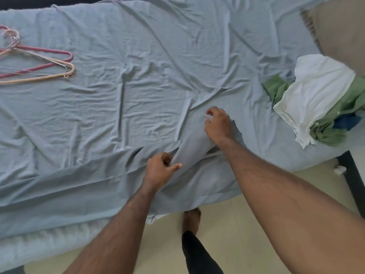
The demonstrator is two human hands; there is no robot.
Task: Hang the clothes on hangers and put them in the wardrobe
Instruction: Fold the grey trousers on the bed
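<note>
A grey-blue garment (194, 144) lies on the bed near its front edge, almost the same colour as the sheet. My left hand (161, 171) grips a fold of it at the near end, thumb stretched out. At the garment's far end my right hand (218, 125) has curled fingers and pinches a thin wire (206, 117), apparently a hanger's hook; the rest of that hanger is hidden. Several hangers (37, 64), pink, peach and bare metal, lie at the far left of the bed.
A pile of white, green and blue clothes (320, 99) sits at the bed's right end, below a beige pillow (339, 30). The wrinkled light blue sheet (118, 86) covers the bed. A black bed frame (353, 180) and my bare foot (191, 218) are on the pale floor.
</note>
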